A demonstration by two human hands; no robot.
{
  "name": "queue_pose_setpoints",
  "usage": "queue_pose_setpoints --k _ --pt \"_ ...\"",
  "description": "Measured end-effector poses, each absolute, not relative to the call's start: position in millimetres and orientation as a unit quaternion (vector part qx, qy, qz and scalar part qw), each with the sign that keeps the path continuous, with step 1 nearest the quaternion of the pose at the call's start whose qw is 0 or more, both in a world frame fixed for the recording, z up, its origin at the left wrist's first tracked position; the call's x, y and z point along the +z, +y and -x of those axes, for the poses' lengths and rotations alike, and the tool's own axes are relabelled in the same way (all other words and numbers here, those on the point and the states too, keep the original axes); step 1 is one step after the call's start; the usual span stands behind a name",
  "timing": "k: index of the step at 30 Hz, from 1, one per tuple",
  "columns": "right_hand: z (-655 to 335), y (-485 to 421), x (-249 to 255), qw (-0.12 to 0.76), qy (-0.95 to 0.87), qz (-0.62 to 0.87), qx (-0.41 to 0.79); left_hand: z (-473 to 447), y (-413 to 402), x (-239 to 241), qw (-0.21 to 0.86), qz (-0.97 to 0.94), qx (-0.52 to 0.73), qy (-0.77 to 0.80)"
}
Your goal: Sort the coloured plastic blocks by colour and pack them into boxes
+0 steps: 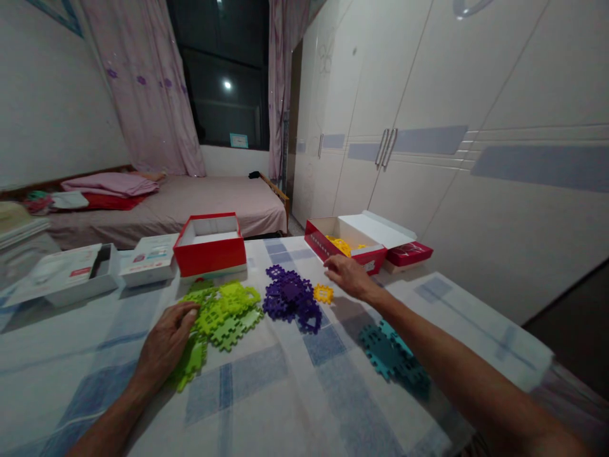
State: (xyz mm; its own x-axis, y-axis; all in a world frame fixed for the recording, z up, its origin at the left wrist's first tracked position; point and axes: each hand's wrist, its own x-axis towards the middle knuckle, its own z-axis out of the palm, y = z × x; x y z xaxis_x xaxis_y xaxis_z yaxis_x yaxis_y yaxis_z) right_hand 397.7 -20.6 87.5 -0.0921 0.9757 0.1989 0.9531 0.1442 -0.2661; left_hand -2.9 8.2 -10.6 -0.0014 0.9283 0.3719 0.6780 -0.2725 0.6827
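Note:
My left hand rests at the left side of a heap of lime green interlocking plastic pieces, fingers loosely bent against it, with no piece visibly gripped. Just in front of the open red box, my right hand hovers with fingers a little apart and nothing seen in them. Inside that box lie yellow pieces. One yellow piece sits on the cloth below the right hand, beside a pile of purple pieces. Under my right forearm are teal pieces, partly hidden by it.
A red box with a white inside stands open behind the green heap. Two white boxes are at the left. A checked cloth covers the table. Beyond are a bed and a white wardrobe.

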Motion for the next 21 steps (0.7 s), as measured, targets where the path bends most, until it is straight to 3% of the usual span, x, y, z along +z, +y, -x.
queue_pose_setpoints --k 4,10,16,21 --pt "-384 -29 53 0.077 -0.744 0.657 0.096 4 8 -11 0.162 -0.690 0.399 0.581" --pt "-392 -30 43 0.094 -0.727 0.674 0.092 5 9 -12 0.158 -0.694 0.400 0.577" --pt "-412 -23 92 0.290 -0.700 0.652 -0.020 4 9 -10 0.150 -0.692 0.396 0.584" --pt "-458 11 128 0.416 -0.520 0.744 -0.053 6 10 -12 0.146 -0.698 0.392 0.582"
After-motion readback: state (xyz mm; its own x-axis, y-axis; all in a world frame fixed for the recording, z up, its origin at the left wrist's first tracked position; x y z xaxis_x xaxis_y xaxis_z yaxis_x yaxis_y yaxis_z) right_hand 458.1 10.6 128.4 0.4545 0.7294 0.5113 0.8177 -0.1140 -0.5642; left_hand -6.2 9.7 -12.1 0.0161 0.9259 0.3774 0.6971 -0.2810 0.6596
